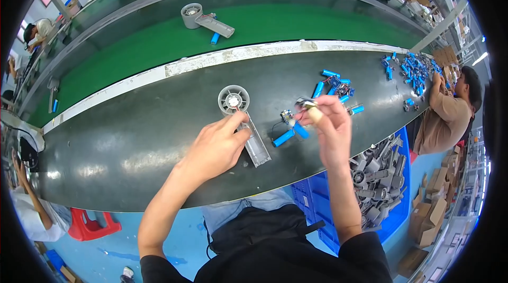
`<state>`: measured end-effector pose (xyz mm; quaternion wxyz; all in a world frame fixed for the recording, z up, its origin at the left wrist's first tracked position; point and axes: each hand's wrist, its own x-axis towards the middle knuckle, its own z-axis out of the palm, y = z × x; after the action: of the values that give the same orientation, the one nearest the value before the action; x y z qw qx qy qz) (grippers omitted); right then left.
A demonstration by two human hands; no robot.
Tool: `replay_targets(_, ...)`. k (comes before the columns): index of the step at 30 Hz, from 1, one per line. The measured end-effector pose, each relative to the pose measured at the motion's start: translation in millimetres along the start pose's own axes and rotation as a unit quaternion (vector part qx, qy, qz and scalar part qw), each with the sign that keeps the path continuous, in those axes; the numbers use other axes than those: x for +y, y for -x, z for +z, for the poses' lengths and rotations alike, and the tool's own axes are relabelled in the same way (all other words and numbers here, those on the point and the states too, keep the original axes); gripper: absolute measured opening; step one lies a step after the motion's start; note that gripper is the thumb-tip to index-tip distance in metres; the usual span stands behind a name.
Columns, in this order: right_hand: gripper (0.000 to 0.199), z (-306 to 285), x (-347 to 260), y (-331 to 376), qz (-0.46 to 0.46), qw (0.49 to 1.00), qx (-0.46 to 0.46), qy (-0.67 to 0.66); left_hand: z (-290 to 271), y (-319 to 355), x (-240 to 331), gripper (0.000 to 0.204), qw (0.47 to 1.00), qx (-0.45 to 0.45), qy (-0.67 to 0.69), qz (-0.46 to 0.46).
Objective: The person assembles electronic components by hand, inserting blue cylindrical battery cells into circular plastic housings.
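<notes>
On the dark green worktop lies a grey fan housing [257, 148], a round finned head with a half-open handle. My left hand [214, 142] is closed over it where the head meets the handle, and the fingertips are partly hidden. To its right, my right hand [334, 124] is raised above the worktop, pinching a small dark part [304, 104] whose kind I cannot make out. One of its fingers wears a pale cover. Below that hand, a small circuit board [287, 117] with thin wires lies beside blue cylindrical battery cells [283, 138].
Several wired blue cells [330, 86] lie beyond my right hand, with a larger heap [418, 71] near a seated person [447, 108]. A blue crate [402, 177] of grey housings stands at lower right. Past the white ledge [238, 54], another fan housing [214, 22] rests on the green belt.
</notes>
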<state>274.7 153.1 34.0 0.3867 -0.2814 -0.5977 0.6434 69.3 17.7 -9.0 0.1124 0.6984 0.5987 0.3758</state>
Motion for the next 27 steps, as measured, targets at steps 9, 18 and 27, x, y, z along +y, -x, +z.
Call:
replay_targets(9, 0.020, 33, 44, 16, 0.200, 0.973, -0.039, -0.110, 5, 6, -13, 0.012, 0.954, 0.068, 0.251, -0.153)
replay_targets(18, 0.020, 50, 62, 16, 0.081, 0.994, -0.045, 0.053, 2, 6, -9, 0.010, 0.923, 0.140, 0.304, -0.189)
replay_targets(27, 0.020, 59, 65, 17, 0.035, 0.985, -0.034, 0.163, 11, 5, 1, 0.014, 0.966, 0.165, 0.161, -0.114)
